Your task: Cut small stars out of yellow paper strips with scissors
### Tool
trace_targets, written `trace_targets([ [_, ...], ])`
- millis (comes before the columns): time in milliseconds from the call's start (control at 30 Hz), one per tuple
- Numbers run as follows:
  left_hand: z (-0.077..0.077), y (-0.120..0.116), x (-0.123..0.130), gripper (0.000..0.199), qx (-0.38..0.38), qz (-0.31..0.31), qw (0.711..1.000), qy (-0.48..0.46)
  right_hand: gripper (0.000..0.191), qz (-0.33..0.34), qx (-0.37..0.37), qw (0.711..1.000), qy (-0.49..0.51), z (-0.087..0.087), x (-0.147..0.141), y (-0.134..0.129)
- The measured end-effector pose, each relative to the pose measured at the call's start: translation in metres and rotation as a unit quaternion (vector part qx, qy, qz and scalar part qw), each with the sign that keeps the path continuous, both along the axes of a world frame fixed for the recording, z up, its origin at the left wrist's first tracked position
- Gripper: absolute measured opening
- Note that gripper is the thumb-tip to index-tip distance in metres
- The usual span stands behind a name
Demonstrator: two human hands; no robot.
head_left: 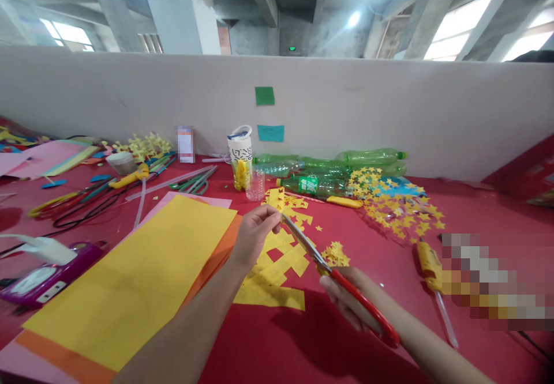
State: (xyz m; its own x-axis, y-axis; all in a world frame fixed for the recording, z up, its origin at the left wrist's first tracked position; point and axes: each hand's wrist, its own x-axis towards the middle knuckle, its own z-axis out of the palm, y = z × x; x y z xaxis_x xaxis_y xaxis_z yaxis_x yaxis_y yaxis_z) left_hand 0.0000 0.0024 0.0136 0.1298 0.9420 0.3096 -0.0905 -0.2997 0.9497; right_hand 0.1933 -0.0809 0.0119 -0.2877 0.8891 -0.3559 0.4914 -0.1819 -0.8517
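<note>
Yellow paper [138, 268] lies nearest us at eight o'clock. We observe the left hand [255, 228] pinching a yellow strip [276, 196] near centre; at five o'clock, the right hand [346, 303] grips scissors [337, 277].

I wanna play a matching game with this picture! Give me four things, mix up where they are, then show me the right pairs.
Things:
1. Red-handled metal scissors
2. Big rectangular yellow paper sheet
3. Small green paper note
4. Green plastic bottle with a green-and-white label

Places:
A. Up on the pale partition wall, above a blue paper note
B. In the right hand
C. Lying on its side near the wall
D. On top of orange paper

Right pairs: 1-B, 2-D, 3-A, 4-C
</note>
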Motion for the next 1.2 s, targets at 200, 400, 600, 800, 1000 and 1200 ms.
trace_targets([
  [200, 0.000, 0.000, 0.000, 0.019, 0.006, 0.008, 1.000, 0.008, 0.041, -0.006, 0.000, 1.000, -0.004, 0.001, 0.000, -0.002],
  [400, 0.002, -0.001, -0.001, 0.019, 0.009, 0.004, 1.000, 0.023, 0.041, -0.011, 0.001, 1.000, 0.004, 0.000, -0.001, 0.000],
  [600, 0.002, -0.001, 0.000, 0.016, 0.025, 0.013, 0.999, 0.031, 0.039, 0.014, 0.014, 0.999, 0.039, -0.008, 0.005, 0.002],
  [800, 0.001, -0.001, 0.001, 0.017, 0.055, 0.012, 0.998, 0.043, 0.042, 0.036, 0.007, 0.998, 0.056, -0.013, 0.008, 0.000],
  [1000, 0.001, -0.003, 0.003, 0.018, 0.061, 0.015, 0.997, 0.052, 0.046, 0.018, -0.005, 0.998, 0.062, -0.009, 0.003, -0.002],
  [1200, 0.000, -0.005, 0.005, 0.017, 0.061, 0.033, 0.996, 0.047, 0.050, 0.009, 0.006, 0.998, 0.063, -0.013, 0.000, -0.004],
])
